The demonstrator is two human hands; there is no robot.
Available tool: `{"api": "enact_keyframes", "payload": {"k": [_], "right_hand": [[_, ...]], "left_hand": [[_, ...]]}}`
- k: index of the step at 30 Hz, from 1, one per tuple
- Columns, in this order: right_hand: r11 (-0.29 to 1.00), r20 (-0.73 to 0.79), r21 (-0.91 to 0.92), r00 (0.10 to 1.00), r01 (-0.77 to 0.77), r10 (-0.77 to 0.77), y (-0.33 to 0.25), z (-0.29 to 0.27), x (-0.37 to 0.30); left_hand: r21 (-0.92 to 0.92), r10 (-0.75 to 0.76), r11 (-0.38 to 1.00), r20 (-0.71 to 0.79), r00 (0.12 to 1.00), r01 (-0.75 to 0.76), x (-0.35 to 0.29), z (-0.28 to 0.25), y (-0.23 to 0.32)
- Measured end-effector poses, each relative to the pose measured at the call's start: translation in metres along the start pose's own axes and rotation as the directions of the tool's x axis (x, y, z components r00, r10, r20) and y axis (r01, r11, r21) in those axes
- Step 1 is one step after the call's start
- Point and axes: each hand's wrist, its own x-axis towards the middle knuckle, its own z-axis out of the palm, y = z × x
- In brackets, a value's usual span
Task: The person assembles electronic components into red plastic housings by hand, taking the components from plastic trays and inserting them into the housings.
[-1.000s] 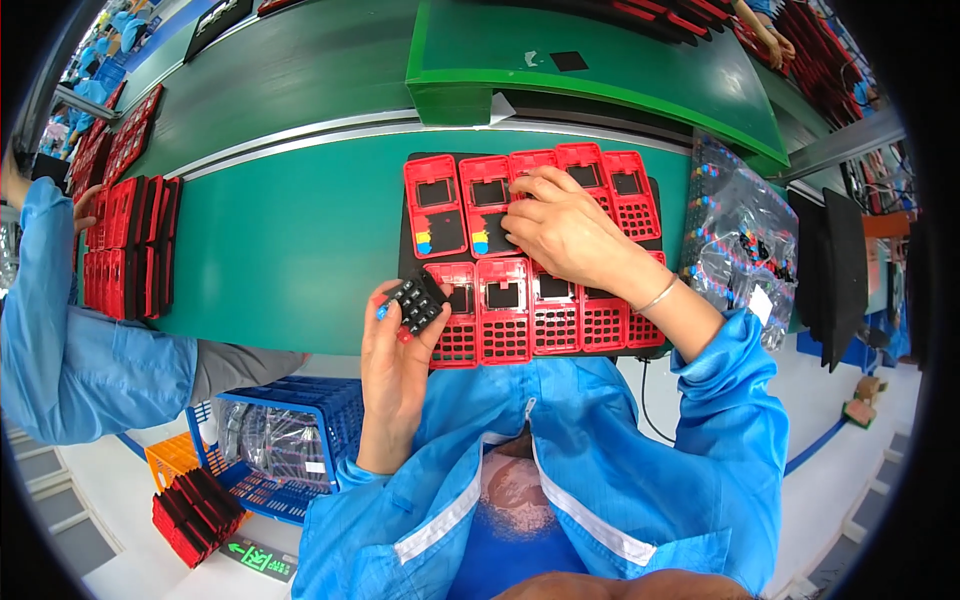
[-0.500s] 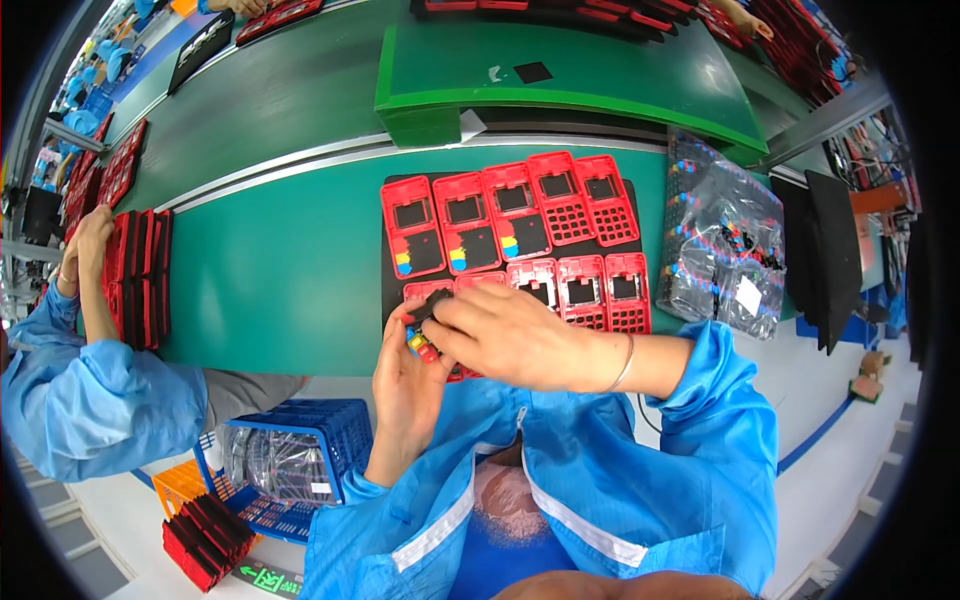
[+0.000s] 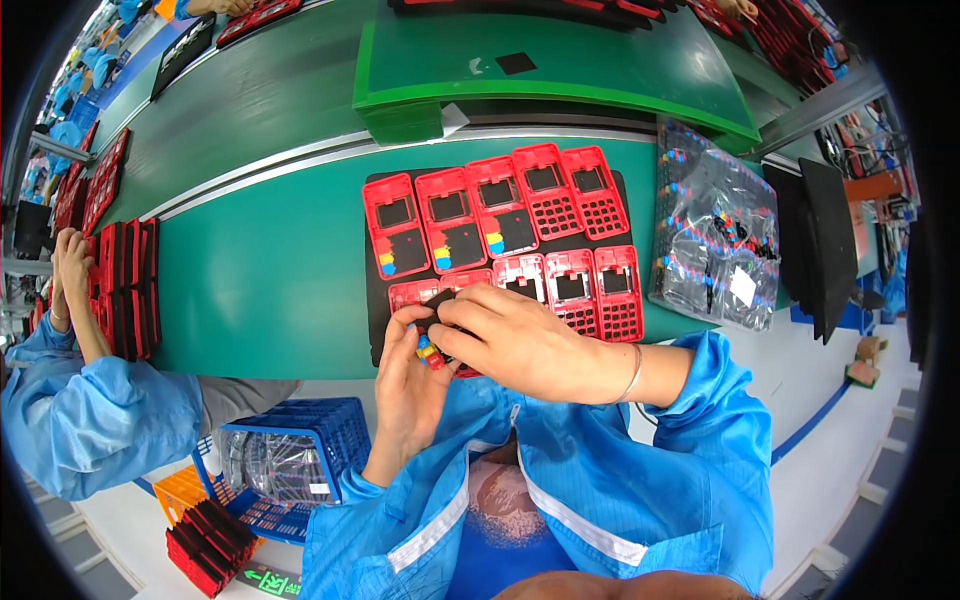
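Right hand (image 3: 532, 345) now at left-held keypad (image 3: 429, 351)

blk keypad (image 3: 429, 349), red/yel/blu keys (image 3: 434, 360), tilted, btwn hands (image 3: 525, 347)

The right hand (image 3: 520, 345) hides part of the keypad (image 3: 430, 352); with the left hand (image 3: 408, 388), it partly covers two near cases (image 3: 411, 294). The upper edge cuts other cases (image 3: 575, 13). Far people (image 3: 100, 74) are indistinctly small.
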Motion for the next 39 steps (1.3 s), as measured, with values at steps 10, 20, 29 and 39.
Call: {"api": "enact_keyframes", "payload": {"k": [10,20,29,39], "right_hand": [[0.933,-0.069,0.214,0.949,-0.288,0.309,0.031,-0.040,-0.023],[0.852,-0.161,-0.501,0.983,-0.153,0.082,0.108,-0.049,-0.065],[0.835,-0.004,-0.547,0.998,-0.061,0.070,0.108,-0.060,-0.068],[0.800,0.048,-0.600,0.999,0.019,0.013,0.118,-0.056,-0.071]], "left_hand": [[0.056,0.084,0.995,-0.079,0.993,-0.079,0.004,0.003,0.002],[0.050,0.062,0.997,-0.091,0.994,-0.058,0.002,0.003,0.003],[0.069,0.071,0.996,-0.100,0.992,-0.064,0.002,0.000,0.004],[0.065,0.082,0.995,-0.101,0.992,-0.075,0.001,0.000,0.004]]}}
